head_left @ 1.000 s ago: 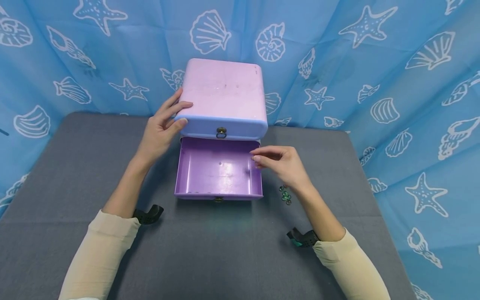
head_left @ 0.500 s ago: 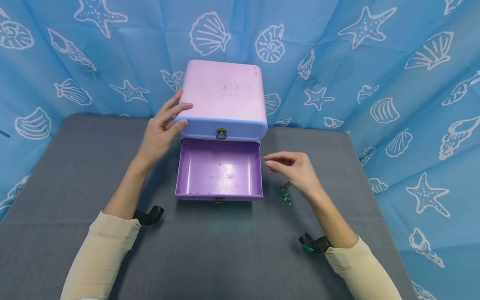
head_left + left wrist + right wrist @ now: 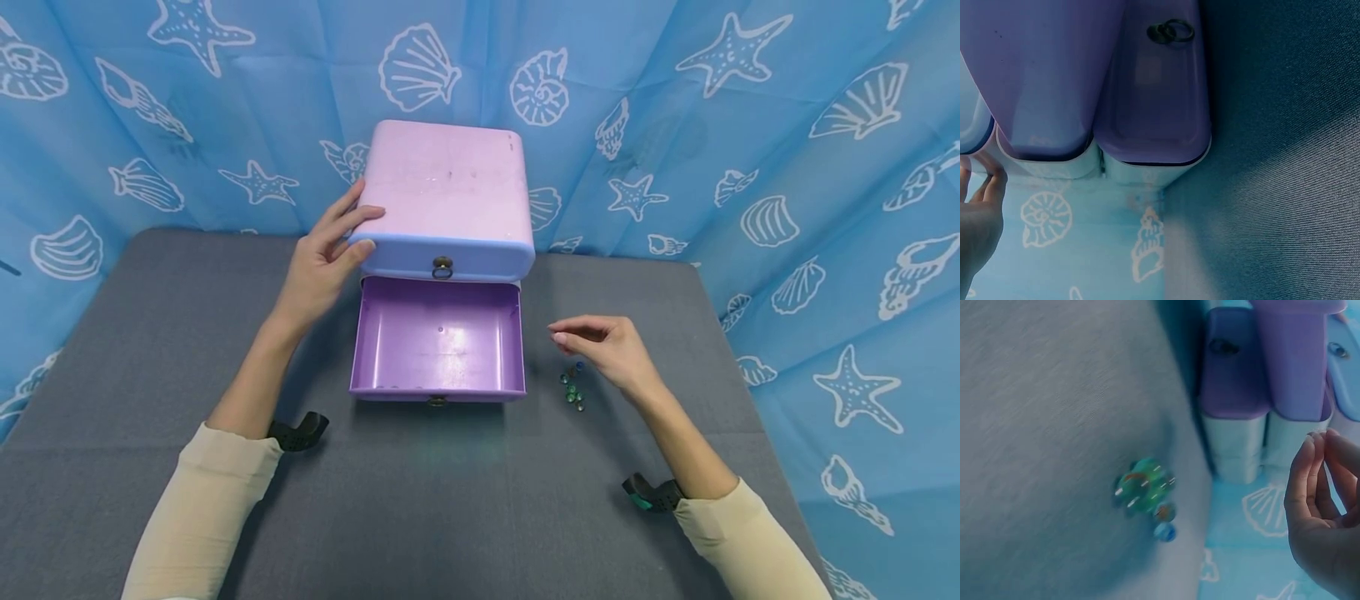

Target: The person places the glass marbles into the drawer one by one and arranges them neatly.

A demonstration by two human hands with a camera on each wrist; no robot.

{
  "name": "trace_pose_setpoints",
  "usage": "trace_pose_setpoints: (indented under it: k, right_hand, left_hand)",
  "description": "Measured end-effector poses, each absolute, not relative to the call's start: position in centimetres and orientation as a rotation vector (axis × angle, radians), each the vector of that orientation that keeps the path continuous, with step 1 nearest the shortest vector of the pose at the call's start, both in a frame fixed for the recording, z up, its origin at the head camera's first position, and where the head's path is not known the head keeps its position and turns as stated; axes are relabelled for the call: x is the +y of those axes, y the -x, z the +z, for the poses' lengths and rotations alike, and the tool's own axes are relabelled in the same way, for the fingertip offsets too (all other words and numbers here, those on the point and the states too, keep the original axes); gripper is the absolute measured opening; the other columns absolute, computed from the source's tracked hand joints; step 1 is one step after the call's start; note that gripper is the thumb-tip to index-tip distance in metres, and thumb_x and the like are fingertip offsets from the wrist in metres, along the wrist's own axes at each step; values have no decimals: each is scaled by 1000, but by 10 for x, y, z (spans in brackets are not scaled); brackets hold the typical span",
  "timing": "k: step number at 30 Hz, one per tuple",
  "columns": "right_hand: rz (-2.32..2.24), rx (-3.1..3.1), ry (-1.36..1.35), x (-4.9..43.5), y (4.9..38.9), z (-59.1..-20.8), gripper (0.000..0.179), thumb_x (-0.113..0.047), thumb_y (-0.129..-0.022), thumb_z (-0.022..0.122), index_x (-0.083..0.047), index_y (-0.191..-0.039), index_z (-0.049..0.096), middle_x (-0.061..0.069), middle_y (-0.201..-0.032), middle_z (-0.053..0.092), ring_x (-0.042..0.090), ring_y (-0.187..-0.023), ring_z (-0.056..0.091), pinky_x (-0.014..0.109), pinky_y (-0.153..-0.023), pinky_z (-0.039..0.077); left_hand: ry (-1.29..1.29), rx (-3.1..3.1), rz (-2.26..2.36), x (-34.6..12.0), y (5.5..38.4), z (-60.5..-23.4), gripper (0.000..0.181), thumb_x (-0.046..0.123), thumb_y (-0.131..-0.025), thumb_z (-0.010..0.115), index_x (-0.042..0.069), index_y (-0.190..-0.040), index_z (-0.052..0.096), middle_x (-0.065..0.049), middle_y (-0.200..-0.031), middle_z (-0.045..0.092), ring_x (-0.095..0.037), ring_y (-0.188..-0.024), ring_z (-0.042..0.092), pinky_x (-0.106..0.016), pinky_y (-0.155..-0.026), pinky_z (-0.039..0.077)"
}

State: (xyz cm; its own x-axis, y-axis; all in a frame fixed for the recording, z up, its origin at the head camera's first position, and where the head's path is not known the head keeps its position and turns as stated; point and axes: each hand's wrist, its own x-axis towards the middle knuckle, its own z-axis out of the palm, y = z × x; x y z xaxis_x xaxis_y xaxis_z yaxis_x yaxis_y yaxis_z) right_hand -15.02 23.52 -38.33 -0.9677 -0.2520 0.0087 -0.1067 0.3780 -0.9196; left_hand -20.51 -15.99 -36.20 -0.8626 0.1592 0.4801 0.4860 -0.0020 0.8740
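A small drawer box [image 3: 450,179] has a pink top and a closed blue drawer [image 3: 480,261] with a ring pull. Beneath that, a purple drawer [image 3: 442,333] is pulled out, with small dark marks along its inner front edge. My left hand [image 3: 318,262] rests on the box's left front corner, thumb on the blue front, a finger over the top edge. My right hand [image 3: 611,350] hovers right of the drawer, thumb and fingertips close together and nothing visible between them. Just below it, several glass marbles [image 3: 572,393], mostly green, lie on the table, a blue marble [image 3: 1164,531] among them.
A grey cloth covers the table [image 3: 465,500]. Behind the box hangs a blue curtain [image 3: 675,125] with white shells and starfish. A lower closed purple drawer [image 3: 1154,94] shows under the open one in the left wrist view. Black straps [image 3: 652,493] sit on both wrists.
My right hand has moved from over the open drawer's right side, rightward and toward me, to above the marbles. The left hand and the box have stayed in place.
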Motion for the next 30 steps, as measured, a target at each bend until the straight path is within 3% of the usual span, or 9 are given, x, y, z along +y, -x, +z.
trace_pose_setpoints:
  k: [4, 8, 14, 22, 30]
  right_hand:
    - [-1624, 2482, 325, 245, 152, -392, 24, -18, -91, 74, -2, -110, 75, 18, -105, 73, 25, -90, 71, 39, -80, 58]
    - [-1564, 2508, 329, 257, 154, -401, 27, -19, -92, 73, 0, -111, 74, 16, -106, 73, 31, -95, 70, 30, -79, 58]
    - [-1446, 2572, 347, 272, 154, -412, 30, -20, -93, 72, 2, -113, 73, 12, -106, 74, 16, -93, 69, 28, -77, 56]
    - [-1443, 2551, 349, 285, 155, -423, 29, -16, -93, 71, 4, -114, 72, 16, -108, 73, 20, -92, 69, 36, -76, 56]
    - [-1397, 2535, 310, 296, 158, -436, 26, -13, -93, 71, 0, -116, 72, 18, -113, 71, 19, -93, 69, 35, -79, 57]
  left_hand:
    - [679, -2030, -1951, -160, 204, -362, 36, -1, -97, 60, 2, -133, 62, 0, -160, 33, -21, -147, 28, -28, -109, 40]
    - [676, -2020, -1979, -158, 201, -359, 37, -7, -96, 57, -1, -132, 61, -5, -161, 31, -22, -148, 27, -26, -108, 40]
    - [668, -2036, -1976, -155, 193, -348, 37, -11, -96, 55, -6, -132, 59, -11, -161, 29, -24, -148, 26, -24, -108, 40]
    - [670, -2035, -1957, -160, 202, -361, 36, -4, -97, 58, 1, -133, 62, -1, -160, 32, -20, -148, 27, -28, -109, 39]
    - [681, -2015, -1977, -160, 203, -360, 35, -3, -97, 59, 1, -132, 63, -3, -160, 32, -20, -148, 28, -24, -107, 41]
